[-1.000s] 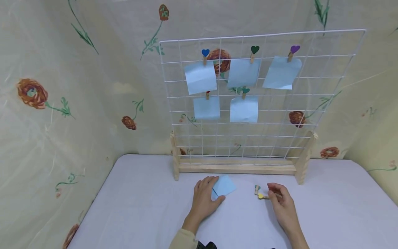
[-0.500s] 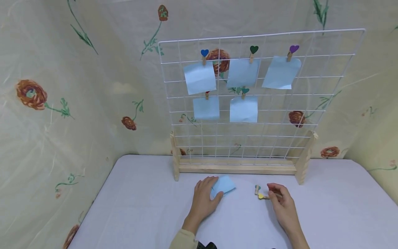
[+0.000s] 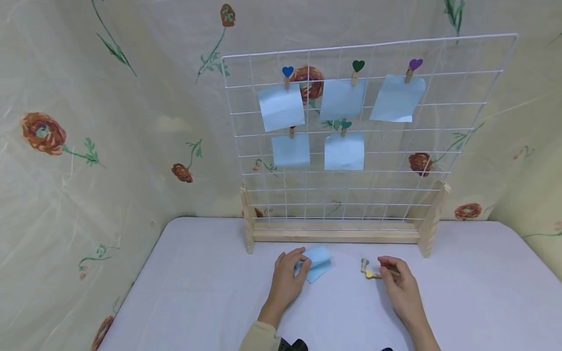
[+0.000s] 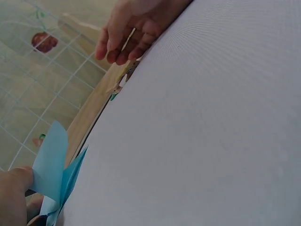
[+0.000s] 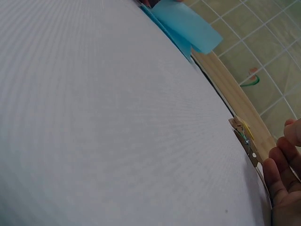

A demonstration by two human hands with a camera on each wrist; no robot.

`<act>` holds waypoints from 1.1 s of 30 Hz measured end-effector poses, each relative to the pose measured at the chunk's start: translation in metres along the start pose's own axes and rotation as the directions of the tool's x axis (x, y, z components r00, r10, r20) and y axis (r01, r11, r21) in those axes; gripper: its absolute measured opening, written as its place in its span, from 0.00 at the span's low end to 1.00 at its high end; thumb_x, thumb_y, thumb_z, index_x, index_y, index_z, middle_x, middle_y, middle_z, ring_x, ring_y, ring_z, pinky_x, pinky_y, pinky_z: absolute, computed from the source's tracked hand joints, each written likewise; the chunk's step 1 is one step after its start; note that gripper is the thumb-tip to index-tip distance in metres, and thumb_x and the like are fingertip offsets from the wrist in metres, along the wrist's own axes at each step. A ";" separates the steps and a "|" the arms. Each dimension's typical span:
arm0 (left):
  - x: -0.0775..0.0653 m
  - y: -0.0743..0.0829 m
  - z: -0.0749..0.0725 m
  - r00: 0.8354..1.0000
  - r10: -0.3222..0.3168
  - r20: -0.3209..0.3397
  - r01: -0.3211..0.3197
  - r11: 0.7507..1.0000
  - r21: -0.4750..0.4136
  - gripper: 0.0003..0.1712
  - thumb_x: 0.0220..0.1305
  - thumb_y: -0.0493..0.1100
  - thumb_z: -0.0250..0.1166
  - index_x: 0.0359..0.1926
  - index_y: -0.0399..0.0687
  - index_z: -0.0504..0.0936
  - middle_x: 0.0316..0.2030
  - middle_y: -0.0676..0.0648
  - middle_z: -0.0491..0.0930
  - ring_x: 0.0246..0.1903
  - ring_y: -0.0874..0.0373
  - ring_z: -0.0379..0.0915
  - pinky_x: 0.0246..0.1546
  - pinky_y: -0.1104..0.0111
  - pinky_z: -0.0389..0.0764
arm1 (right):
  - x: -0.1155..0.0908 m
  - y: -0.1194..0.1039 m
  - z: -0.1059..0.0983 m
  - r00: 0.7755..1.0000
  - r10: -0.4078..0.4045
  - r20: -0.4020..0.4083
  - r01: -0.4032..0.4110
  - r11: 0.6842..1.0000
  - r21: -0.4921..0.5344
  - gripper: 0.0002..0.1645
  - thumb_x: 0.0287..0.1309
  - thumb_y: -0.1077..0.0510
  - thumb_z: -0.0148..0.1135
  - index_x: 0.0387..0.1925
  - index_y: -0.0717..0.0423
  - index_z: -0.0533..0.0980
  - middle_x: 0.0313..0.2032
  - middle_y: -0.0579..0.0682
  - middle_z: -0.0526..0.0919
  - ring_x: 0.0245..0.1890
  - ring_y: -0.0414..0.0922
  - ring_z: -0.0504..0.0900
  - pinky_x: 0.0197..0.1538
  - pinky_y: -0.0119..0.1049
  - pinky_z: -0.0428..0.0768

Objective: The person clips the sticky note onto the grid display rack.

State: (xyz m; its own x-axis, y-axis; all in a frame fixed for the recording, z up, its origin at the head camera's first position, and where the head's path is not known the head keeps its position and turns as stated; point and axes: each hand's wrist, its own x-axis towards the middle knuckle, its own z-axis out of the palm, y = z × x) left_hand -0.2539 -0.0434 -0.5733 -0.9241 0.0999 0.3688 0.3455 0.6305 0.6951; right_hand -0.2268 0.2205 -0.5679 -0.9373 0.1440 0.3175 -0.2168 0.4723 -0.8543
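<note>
My left hand pinches the lifted top sheet of a small pad of light blue sticky notes on the table. In the left wrist view, the thumb presses on the raised blue sheet, which stands apart from the paper below. My right hand hovers with loosely curled fingers and nothing visible in its grasp. Right at its fingertips lie small wooden clothespins, one with a yellow heart and one with a teal heart. The right wrist view shows these clothespins beside the fingers.
Behind the hands stands a white wire grid in a wooden base. Several blue notes hang on it from heart clothespins in two rows. A white-covered table lies below, with a floral curtain around it.
The left thumb has drawn inward, folding the top blue sheet up and back from the pad. The right hand has stayed nearly still beside the clothespins. The head view has tilted slightly.
</note>
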 end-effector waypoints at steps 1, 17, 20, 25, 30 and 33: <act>0.000 0.000 0.000 1.000 -0.006 0.001 0.006 1.000 -0.005 0.11 0.68 0.50 0.56 0.37 0.52 0.81 0.57 0.50 0.78 0.61 0.54 0.70 0.68 0.47 0.56 | 0.000 0.000 0.000 1.000 0.003 -0.001 -0.003 1.000 -0.001 0.16 0.68 0.61 0.49 0.54 0.62 0.70 0.51 0.55 0.76 0.46 0.23 0.69 0.47 0.11 0.69; 0.003 -0.001 0.000 0.986 -0.162 -0.026 0.147 0.945 -0.291 0.15 0.68 0.58 0.53 0.40 0.57 0.80 0.45 0.58 0.83 0.55 0.60 0.75 0.62 0.60 0.71 | -0.002 0.000 0.001 1.000 -0.015 0.016 0.016 0.996 -0.093 0.13 0.65 0.63 0.52 0.50 0.59 0.73 0.49 0.51 0.74 0.46 0.25 0.67 0.47 0.12 0.67; 0.003 -0.002 -0.001 0.981 -0.181 -0.068 0.150 0.934 -0.324 0.16 0.68 0.57 0.53 0.38 0.52 0.79 0.41 0.54 0.84 0.50 0.59 0.78 0.58 0.60 0.74 | -0.001 0.001 0.001 1.000 -0.006 0.018 0.007 0.995 -0.104 0.13 0.65 0.63 0.52 0.50 0.58 0.73 0.49 0.50 0.73 0.46 0.25 0.67 0.47 0.13 0.67; 0.004 -0.003 -0.002 0.958 -0.251 -0.141 0.168 0.886 -0.432 0.17 0.68 0.56 0.53 0.38 0.49 0.78 0.36 0.49 0.83 0.40 0.60 0.76 0.47 0.67 0.77 | 0.000 0.001 0.001 1.000 -0.007 0.023 0.009 0.995 -0.096 0.13 0.65 0.62 0.52 0.50 0.58 0.73 0.49 0.51 0.74 0.46 0.25 0.67 0.47 0.12 0.67; 0.004 -0.004 -0.003 0.935 -0.317 -0.158 0.206 0.849 -0.487 0.17 0.68 0.57 0.53 0.39 0.50 0.77 0.38 0.49 0.84 0.37 0.62 0.75 0.38 0.73 0.76 | -0.001 0.000 0.001 1.000 -0.022 0.022 0.024 0.995 -0.101 0.12 0.65 0.63 0.52 0.49 0.59 0.74 0.49 0.51 0.74 0.46 0.24 0.67 0.47 0.11 0.67; 0.005 -0.003 -0.004 0.930 -0.335 -0.153 0.220 0.838 -0.499 0.16 0.69 0.55 0.53 0.40 0.49 0.77 0.36 0.47 0.85 0.33 0.62 0.75 0.32 0.74 0.74 | -0.002 0.000 0.001 0.999 -0.041 0.023 0.044 0.989 -0.142 0.12 0.64 0.64 0.53 0.48 0.59 0.74 0.47 0.51 0.74 0.45 0.25 0.67 0.46 0.11 0.67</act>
State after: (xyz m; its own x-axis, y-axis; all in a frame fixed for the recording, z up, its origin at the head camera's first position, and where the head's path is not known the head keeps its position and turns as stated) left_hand -0.2589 -0.0474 -0.5713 -0.9500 -0.2361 0.2045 0.1678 0.1663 0.9717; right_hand -0.2258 0.2193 -0.5690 -0.9334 0.1046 0.3432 -0.2172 0.5966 -0.7726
